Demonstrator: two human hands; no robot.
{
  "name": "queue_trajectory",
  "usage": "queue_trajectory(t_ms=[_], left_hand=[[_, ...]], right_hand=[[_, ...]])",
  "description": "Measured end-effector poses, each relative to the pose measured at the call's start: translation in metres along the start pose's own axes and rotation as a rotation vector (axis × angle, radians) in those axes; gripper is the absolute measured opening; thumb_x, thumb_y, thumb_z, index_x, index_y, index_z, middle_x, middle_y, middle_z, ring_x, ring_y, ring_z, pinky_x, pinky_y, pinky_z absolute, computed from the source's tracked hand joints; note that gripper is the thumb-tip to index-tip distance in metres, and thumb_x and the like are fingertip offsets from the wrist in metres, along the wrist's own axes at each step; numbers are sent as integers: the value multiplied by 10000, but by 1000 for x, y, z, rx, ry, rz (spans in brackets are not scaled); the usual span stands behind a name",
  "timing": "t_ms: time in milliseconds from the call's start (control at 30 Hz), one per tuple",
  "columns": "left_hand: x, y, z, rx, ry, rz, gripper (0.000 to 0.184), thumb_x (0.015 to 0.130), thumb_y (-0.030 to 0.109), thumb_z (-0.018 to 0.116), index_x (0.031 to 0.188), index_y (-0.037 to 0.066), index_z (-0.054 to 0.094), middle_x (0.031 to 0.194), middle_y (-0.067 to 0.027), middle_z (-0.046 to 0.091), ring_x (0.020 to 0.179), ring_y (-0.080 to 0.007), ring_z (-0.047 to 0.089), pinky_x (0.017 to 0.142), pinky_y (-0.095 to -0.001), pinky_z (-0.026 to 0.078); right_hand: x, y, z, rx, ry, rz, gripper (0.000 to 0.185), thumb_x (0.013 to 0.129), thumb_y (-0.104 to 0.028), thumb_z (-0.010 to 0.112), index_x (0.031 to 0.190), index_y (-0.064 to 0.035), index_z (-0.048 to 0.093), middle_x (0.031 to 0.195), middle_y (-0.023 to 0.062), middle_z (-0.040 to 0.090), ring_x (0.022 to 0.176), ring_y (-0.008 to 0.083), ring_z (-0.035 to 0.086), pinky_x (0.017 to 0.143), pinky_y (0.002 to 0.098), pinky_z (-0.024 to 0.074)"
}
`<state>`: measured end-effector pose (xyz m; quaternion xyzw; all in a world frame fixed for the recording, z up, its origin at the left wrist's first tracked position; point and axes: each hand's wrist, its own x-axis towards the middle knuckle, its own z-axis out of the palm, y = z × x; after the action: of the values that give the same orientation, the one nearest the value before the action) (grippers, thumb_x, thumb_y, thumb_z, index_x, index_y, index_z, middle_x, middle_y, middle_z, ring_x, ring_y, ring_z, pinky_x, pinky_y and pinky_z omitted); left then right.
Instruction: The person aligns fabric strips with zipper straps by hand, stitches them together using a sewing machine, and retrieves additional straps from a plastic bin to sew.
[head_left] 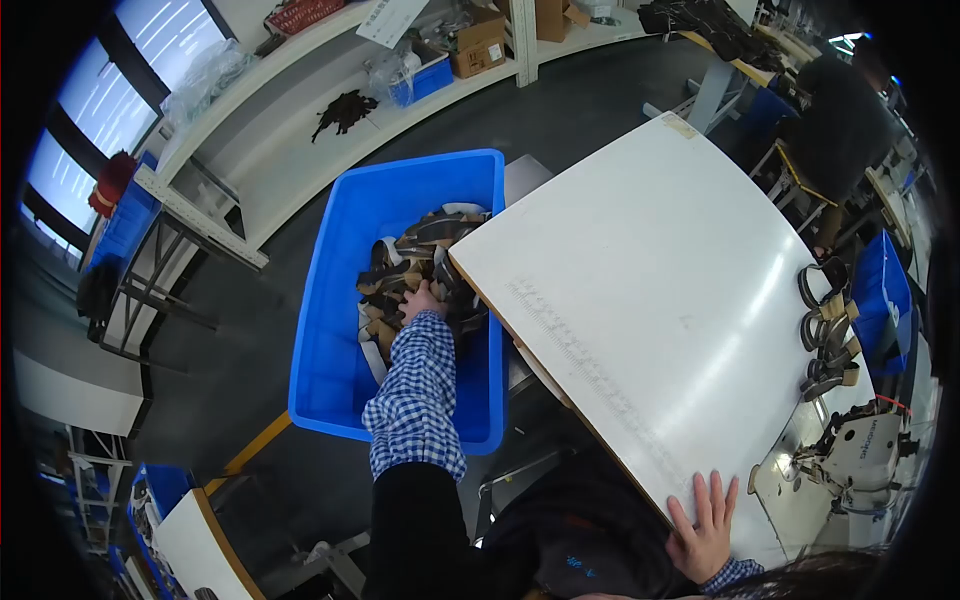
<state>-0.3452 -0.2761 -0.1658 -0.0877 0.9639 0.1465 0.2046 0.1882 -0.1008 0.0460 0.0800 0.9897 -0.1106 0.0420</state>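
My left hand [422, 302], in a blue-and-white checked sleeve, reaches down into a large blue plastic bin [335, 300]. Its partly visible fingers look apart and touch the pile of curved dark-brown, tan and white pieces [430, 235], which resemble shoe uppers. Some fingertips are hidden among them. On the near edge of the white tabletop [640, 270] lies my right hand [707, 530], flat with fingers spread and nothing in it. More curved brown and tan pieces [828, 330] stand in a row along the table's right edge.
A sewing machine [865, 455] sits at the right end of the table. Behind the bin runs a white shelf [270, 190] with boxes and a dark scrap. Another person [840, 125] is at the upper right, near a second blue bin [882, 300].
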Motion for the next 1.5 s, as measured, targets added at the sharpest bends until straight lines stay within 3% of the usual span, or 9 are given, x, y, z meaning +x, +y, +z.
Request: queue_trajectory(t_ms=[167,233,367,500,733,833,867,967,1500], left_hand=[[-11,-23,-69,-42,131,366,580,640,228,760,1177,173,548,1101,-156,598,1041,-327,562,909,-384,454],[-23,-36,-110,-29,289,459,613,612,179,750,1186,146,539,1101,-150,605,1043,-322,566,907,-384,455],[-49,-60,-188,-436,243,711,653,531,90,747,1155,125,557,1097,-133,611,1037,-300,578,897,-353,462],[-57,-56,-213,-264,381,688,568,538,66,711,1093,115,597,1042,-131,628,998,-272,594,868,-342,469],[-104,-39,-302,-565,380,836,545,552,15,646,1090,-6,568,903,-93,635,801,-183,600,709,-279,487],[-116,-32,-327,-332,577,917,530,553,7,641,1079,-7,576,896,-93,638,776,-180,601,695,-274,489],[-127,-29,-327,-612,514,916,526,548,14,638,1071,14,589,870,-104,640,764,-185,600,698,-277,487],[-134,-28,-340,-297,527,832,508,548,14,634,1055,13,598,851,-102,641,751,-179,596,692,-276,483],[-200,26,-386,-568,386,1016,516,568,-29,621,1082,19,604,871,-22,629,751,-118,569,654,-231,456]], right_hand=[[-2,-1,-5,1,2,1,701,538,-66,653,1222,-111,504,1381,265,299,1289,479,245,1018,689,134],[-3,1,-3,-12,14,2,723,549,-83,666,1248,-151,496,1388,248,296,1296,474,232,1010,702,126],[-6,0,-5,-14,24,-3,749,565,-74,666,1283,-169,475,1392,239,292,1300,469,225,1011,699,126],[-8,2,-5,-15,53,-30,773,569,-60,667,1305,-167,455,1394,235,289,1302,461,229,1020,683,131],[-15,5,-4,-12,106,-63,803,569,-57,677,1325,-176,435,1401,222,284,1305,454,226,1030,667,135],[-20,5,-6,-9,101,-70,822,564,-68,684,1334,-178,420,1405,221,275,1304,450,226,1033,663,136],[-20,5,-7,-5,93,-73,828,562,-72,686,1337,-179,415,1407,221,271,1304,449,226,1034,662,136],[-22,6,-4,-38,117,-87,852,562,-85,694,1353,-183,392,1411,220,262,1305,445,223,1035,660,132],[-28,10,-4,-41,97,-96,857,614,-137,707,1383,-203,335,1421,200,259,1320,419,217,1044,646,124]])
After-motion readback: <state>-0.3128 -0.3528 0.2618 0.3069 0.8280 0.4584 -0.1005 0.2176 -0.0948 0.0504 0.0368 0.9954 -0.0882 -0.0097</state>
